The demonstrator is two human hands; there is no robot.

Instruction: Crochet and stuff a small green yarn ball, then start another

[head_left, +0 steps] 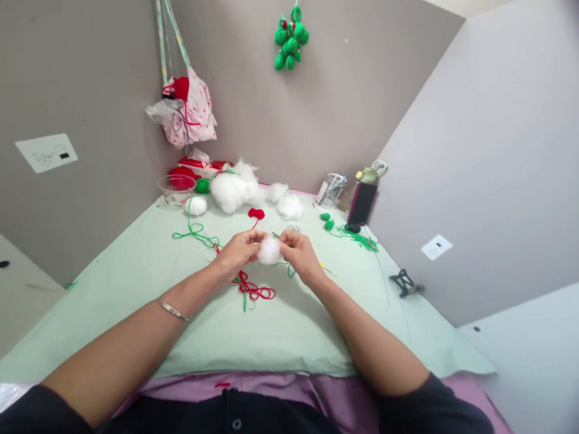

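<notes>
Between my two hands is a small tuft of white stuffing [270, 251]. My left hand [244, 250] pinches its left side, the fingers bent around it. On the other side my right hand [297, 248] has its fingertips pressed together at the tuft's edge, where a bit of green shows; what exactly they grip there is partly hidden. A green yarn strand [290, 271] hangs below the right hand. Under my left wrist lies a loose tangle of red yarn [256, 290]. Just beyond the hands sits a small red crocheted piece [256, 213].
Large stuffing [234, 189] sits at the back beside a clear plastic bowl [177, 190] and a white yarn ball [196, 205]. Rightward are green pieces [326, 219], a pen cup [331, 191], a phone [361, 204] and a black claw clip [405, 283]. A spotted bag [198, 114] hangs above.
</notes>
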